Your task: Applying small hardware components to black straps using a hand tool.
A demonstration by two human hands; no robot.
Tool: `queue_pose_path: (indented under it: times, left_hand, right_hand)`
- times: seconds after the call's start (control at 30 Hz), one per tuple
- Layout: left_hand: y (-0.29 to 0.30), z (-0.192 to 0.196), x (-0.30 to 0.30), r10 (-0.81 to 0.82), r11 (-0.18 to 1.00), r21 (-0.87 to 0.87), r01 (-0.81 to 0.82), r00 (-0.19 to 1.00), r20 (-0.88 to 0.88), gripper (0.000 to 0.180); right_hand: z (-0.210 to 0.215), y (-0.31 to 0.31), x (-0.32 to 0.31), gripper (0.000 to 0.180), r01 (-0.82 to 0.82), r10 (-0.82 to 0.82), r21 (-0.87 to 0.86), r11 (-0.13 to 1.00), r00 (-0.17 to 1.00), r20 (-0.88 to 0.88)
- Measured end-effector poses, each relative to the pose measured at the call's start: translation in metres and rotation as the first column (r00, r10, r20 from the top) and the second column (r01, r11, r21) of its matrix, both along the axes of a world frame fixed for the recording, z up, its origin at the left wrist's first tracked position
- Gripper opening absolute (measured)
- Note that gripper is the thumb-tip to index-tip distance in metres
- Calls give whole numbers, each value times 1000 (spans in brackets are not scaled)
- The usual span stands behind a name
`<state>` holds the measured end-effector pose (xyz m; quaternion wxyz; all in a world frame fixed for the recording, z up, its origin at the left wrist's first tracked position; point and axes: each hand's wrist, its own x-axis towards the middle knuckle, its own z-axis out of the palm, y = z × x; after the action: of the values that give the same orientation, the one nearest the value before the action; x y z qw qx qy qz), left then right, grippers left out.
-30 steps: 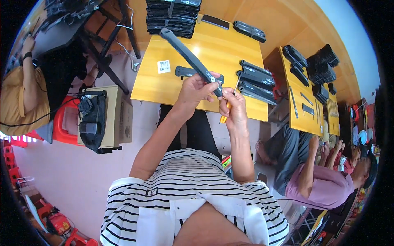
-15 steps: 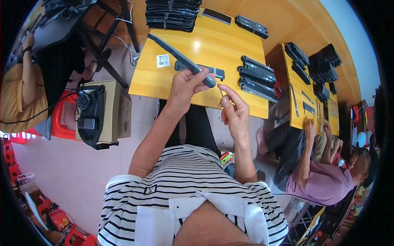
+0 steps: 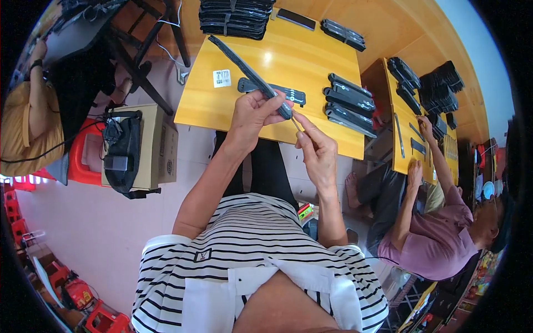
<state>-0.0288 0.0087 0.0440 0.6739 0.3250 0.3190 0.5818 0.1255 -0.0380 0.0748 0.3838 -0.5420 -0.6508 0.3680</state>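
Over the near edge of the yellow table [image 3: 191, 108], my left hand [image 3: 252, 117] is closed around the near end of a long, narrow black bar-like piece [image 3: 237, 62]. It slants up and away to the left. My right hand [image 3: 318, 154] pinches a thin metal rod [image 3: 297, 125] between thumb and fingers, with the rod's upper end at the near end of the black piece. Whether the rod goes inside it I cannot tell. Beneath the held piece lies a flat black holder with small light marks [image 3: 295, 96], partly covered. A white printed label [image 3: 222, 79] lies to its left.
Black pieces stand in a tall strapped stack [image 3: 233, 19] at the back left. A dark flat slab [image 3: 296, 19] and a bundle [image 3: 343, 34] lie behind. More black pieces [image 3: 348, 102] lie right. A co-worker [image 3: 427, 238] sits at another table; a carton [image 3: 147, 147] stands left.
The far end of the black piece has swung slightly right, and the rod's end now meets its near end. The co-worker's one hand has reached farther across the other table.
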Motion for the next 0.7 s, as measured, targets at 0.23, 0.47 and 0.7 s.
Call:
queue_pose_path:
  times: [0.23,0.47,0.7]
  left_hand:
    - [0,4,-1,-9,1000,4,10,997,-82,21]
    - [-2,-1,5,21,998,59,-17,997,-75,18]
    - [-3,-5,11,58,995,83,-53,997,-60,17]
  right_hand:
    - [1,3,5,35,-72,69,61,996,996,53]
    - [-1,1,4,36,-14,19,-89,996,998,62]
    - [-26,1,-2,38,0,-20,226,974,996,88]
